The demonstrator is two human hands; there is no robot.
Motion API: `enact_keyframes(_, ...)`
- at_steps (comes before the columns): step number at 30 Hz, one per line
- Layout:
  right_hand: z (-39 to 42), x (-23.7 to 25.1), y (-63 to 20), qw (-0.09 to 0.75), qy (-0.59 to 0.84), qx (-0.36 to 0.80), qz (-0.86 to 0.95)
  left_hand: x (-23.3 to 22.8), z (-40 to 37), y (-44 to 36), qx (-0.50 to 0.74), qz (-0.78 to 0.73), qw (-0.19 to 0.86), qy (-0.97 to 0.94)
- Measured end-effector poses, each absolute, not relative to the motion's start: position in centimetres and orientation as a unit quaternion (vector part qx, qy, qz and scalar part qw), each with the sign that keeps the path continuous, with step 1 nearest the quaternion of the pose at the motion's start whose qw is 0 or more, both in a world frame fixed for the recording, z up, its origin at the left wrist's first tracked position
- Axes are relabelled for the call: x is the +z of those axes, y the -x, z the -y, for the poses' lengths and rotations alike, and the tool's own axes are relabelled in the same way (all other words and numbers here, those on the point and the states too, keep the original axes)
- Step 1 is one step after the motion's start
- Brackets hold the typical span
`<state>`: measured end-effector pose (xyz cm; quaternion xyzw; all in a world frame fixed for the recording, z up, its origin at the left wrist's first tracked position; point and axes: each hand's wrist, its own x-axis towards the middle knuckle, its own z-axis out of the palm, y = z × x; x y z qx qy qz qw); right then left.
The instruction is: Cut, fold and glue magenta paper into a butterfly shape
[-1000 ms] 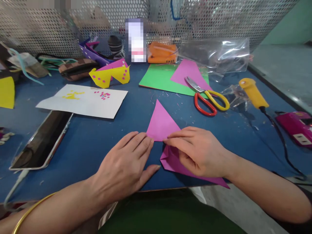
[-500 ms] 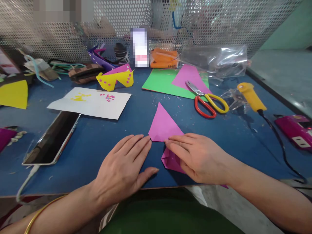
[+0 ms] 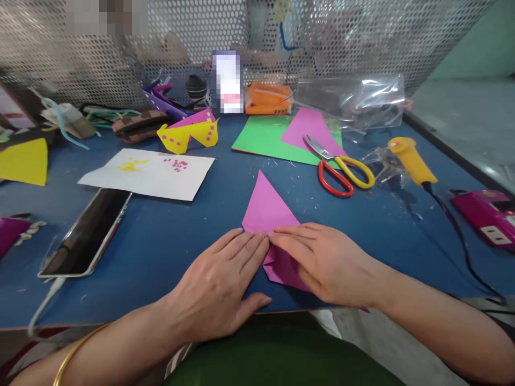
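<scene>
Folded pink paper (image 3: 269,206) lies on the blue table, its pointed end facing away from me. Nearer the table edge, a creased part of it shows between my hands, and the rest is hidden under my right hand. My left hand (image 3: 225,279) lies flat, fingers stretched out, with the fingertips on the lower left edge of the paper and the thumb apart. My right hand (image 3: 325,260) also has its fingers stretched out and presses them on the paper from the right. The fingertips of both hands nearly meet on the fold.
Scissors (image 3: 336,166) rest at the edge of a green sheet (image 3: 257,136), beside more pink paper (image 3: 309,126). A yellow glue gun (image 3: 412,161) lies right. To the left are white paper (image 3: 161,185), a phone (image 3: 86,236) on a cable and a yellow paper mask (image 3: 189,136).
My left hand has slid right, bringing its fingertips onto the paper's lower edge near the right fingertips. My right hand stays in nearly the same place. The view has shifted slightly.
</scene>
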<state>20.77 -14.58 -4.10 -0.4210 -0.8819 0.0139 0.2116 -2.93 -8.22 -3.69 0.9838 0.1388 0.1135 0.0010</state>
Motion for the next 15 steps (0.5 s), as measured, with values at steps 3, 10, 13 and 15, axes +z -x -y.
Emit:
enact_keyframes(3, 14.6, -3.9, -21.1, 0.239, 0.473, 0.098, 0.842, -3.8, 8.3, 3.1, 0.106, -0.143, 0.010, -0.984)
enact_keyframes(10, 14.6, -3.9, -21.1, 0.215, 0.457, 0.039, 0.862, -3.7, 8.4, 3.1, 0.091, -0.152, 0.028, -0.984)
enact_keyframes(13, 14.9, -4.4, -20.9, 0.179, 0.447, -0.015, 0.876, -3.8, 8.5, 3.1, 0.094, -0.151, 0.025, -0.984)
enact_keyframes(15, 15.1, -4.7, -20.8, 0.162, 0.445, -0.038, 0.880, -3.9, 8.5, 3.1, 0.097, -0.150, 0.024, -0.984)
